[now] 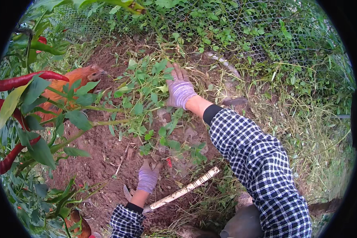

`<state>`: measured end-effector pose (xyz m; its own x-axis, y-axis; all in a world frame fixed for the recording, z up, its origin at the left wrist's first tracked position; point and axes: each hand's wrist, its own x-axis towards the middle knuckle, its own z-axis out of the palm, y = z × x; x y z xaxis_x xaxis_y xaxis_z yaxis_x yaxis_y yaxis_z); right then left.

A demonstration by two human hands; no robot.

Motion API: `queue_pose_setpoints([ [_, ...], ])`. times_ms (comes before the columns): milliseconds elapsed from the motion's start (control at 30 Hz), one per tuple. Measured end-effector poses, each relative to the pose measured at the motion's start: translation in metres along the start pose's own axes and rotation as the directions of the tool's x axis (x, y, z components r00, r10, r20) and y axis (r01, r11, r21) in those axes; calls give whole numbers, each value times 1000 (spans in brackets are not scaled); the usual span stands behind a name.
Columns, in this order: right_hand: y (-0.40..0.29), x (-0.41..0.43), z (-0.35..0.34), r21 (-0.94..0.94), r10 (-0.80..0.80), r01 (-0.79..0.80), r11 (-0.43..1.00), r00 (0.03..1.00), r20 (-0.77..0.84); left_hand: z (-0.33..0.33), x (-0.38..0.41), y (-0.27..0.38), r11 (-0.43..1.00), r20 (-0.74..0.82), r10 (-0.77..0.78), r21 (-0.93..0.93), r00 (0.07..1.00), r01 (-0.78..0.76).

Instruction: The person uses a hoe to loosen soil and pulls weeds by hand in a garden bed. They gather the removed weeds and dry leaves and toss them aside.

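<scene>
My right hand (180, 87), in a purple knitted glove with bare fingertips, rests with fingers extended on the right edge of a clump of leafy green weeds (142, 80). Nearer to me, my left hand (148, 175), in a matching glove, has its fingertips down at low green stems; whether they pinch anything is not clear. Beneath the left wrist lies a hand tool with a pale, dirt-marked handle (184, 189) and a curved metal blade (127, 193), apparently a sickle, on the reddish soil (98, 154).
A reddish-brown chicken (77, 80) stands left of the weeds, partly behind pepper leaves. Red chili peppers (29, 79) hang at the left. Another brown bird (78, 224) shows partly at the lower left. Wire mesh netting (238, 20) overgrown with vines runs across the top. Cut grass (285, 119) covers the right.
</scene>
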<state>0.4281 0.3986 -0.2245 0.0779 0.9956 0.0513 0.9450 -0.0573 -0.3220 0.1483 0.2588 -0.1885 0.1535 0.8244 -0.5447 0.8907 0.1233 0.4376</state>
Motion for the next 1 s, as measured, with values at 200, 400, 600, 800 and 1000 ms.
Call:
queue_pose_setpoints([
  [200, -35, 74, 5, -6, -104, 109, 994, 964, 243, 13, 4, 3, 994, -85, -54, 89, 995, 61],
  [400, -21, 61, 49, 96, -67, 43, 994, 961, 268, 12, 5, 5, 987, -129, -82, 125, 988, 98],
  [600, 33, 44, 45, -2, 17, -17, 1000, 972, 232, 11, 8, 5, 989, -108, -99, 100, 989, 109],
  [800, 61, 4, 72, -69, -107, 102, 992, 992, -60, 13, 8, 16, 989, -103, -108, 86, 989, 117],
  [1000, 61, -63, 52, 37, -99, 95, 995, 985, 142, 8, 7, 6, 972, -88, -208, 94, 974, 216],
])
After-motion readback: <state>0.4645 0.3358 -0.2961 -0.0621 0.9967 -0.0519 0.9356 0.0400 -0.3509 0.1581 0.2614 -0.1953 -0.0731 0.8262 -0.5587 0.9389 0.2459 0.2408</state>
